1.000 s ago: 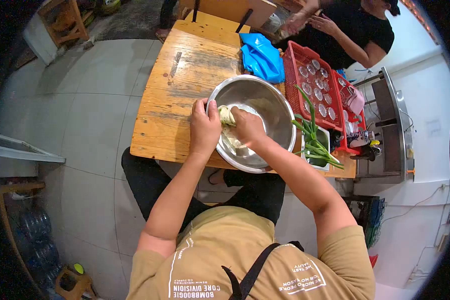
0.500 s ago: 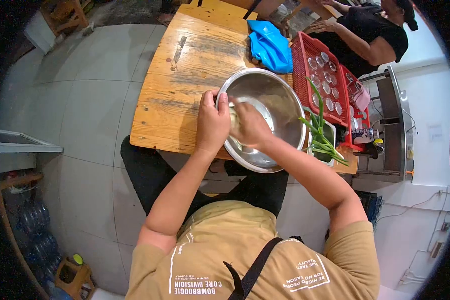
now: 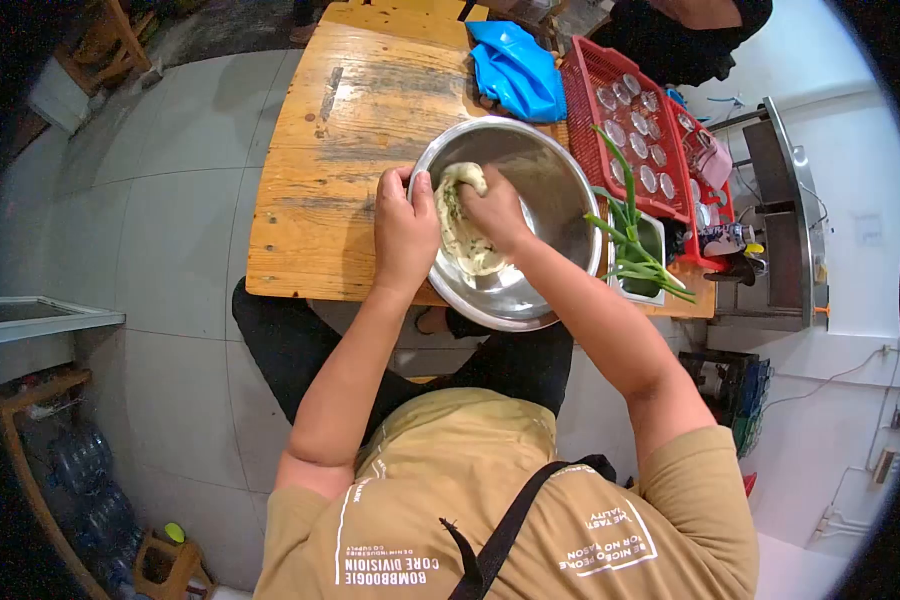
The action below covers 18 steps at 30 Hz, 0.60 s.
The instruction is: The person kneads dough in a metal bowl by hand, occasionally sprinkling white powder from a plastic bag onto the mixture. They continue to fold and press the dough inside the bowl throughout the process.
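Observation:
A large steel bowl [image 3: 555, 190] stands at the front edge of the wooden table. My left hand [image 3: 407, 225] is closed on its left rim, thumb on top. Inside lies pale, sticky dough [image 3: 460, 225] flecked with green bits, against the bowl's left wall. My right hand [image 3: 495, 212] reaches into the bowl, its fingers closed on the upper part of the dough and partly hidden by it. Long green onion stalks [image 3: 630, 240] rest across a small metal container [image 3: 653, 236] just right of the bowl.
The wooden table [image 3: 310, 210] extends left and back. A blue plastic bag [image 3: 518, 72] lies behind the bowl. Red baskets [image 3: 595, 150] with clear round cups stand at the right. Another person in black [image 3: 660, 45] is behind them. A metal counter [image 3: 780, 220] stands further right.
The dough now shows stretched up the bowl's left side, with my right hand slightly higher and gripping it. The view has shifted a little. The other person has moved partly out of view.

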### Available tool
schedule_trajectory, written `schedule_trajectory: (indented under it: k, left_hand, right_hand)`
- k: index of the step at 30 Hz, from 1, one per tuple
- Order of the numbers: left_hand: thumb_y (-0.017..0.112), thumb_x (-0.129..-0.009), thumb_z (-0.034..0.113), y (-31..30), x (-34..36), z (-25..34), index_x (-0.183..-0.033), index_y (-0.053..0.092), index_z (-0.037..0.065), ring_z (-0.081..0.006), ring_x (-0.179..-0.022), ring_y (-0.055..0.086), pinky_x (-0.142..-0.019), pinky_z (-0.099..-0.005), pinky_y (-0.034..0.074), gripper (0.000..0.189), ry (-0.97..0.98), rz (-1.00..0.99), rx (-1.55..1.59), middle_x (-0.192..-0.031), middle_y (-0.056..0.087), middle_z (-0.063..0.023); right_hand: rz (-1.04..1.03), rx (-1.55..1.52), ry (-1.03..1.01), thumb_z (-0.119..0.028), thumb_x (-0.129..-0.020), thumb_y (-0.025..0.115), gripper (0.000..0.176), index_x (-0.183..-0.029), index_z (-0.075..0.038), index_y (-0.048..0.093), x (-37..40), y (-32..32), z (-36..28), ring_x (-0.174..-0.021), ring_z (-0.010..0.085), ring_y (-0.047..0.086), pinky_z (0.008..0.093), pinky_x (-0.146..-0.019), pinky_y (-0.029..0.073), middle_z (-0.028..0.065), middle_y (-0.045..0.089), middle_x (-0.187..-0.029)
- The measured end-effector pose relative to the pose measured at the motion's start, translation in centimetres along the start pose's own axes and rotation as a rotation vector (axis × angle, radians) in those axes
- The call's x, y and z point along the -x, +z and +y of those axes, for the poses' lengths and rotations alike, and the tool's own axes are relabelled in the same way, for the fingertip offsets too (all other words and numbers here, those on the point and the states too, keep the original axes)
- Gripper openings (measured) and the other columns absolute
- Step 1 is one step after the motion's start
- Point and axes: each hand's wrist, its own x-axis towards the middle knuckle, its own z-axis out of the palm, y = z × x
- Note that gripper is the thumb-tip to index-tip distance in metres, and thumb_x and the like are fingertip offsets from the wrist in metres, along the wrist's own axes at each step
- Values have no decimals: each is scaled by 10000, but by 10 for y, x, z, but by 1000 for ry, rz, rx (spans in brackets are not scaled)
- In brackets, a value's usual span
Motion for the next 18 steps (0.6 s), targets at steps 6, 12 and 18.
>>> schedule_trajectory:
  k: [6, 12, 18]
  left_hand:
    - [519, -1068, 233, -6, 9, -7, -1092, 532, -51, -361, -933, 614, -844, -442, 489, 285, -18, 14, 33, -1014, 621, -218]
    - [516, -1079, 236, -1, 31, -4, -1091, 507, -37, -274, -910, 581, -842, -406, 478, 273, -107, 91, 135, -1021, 592, -183]
    - [518, -1077, 208, -5, 44, -1, -1107, 483, -32, -234, -949, 568, -867, -383, 472, 245, -81, 177, 196, -1038, 575, -160]
  right_hand:
    - [20, -673, 330, -130, -963, 633, 310, -1253, -25, 595, 20, -50, -7, -975, 158, 654, 325, -850, 543, 83, 682, -1093]
    - [-197, -197, -220, 11, -884, 626, 473, -1349, -22, 542, 63, -95, -13, -1126, 181, 612, 323, -991, 476, 111, 640, -1217]
    - [-436, 296, -538, -15, -844, 650, 520, -1355, -69, 573, 74, -119, -29, -1293, 333, 533, 384, -1090, 421, 165, 609, -1299]
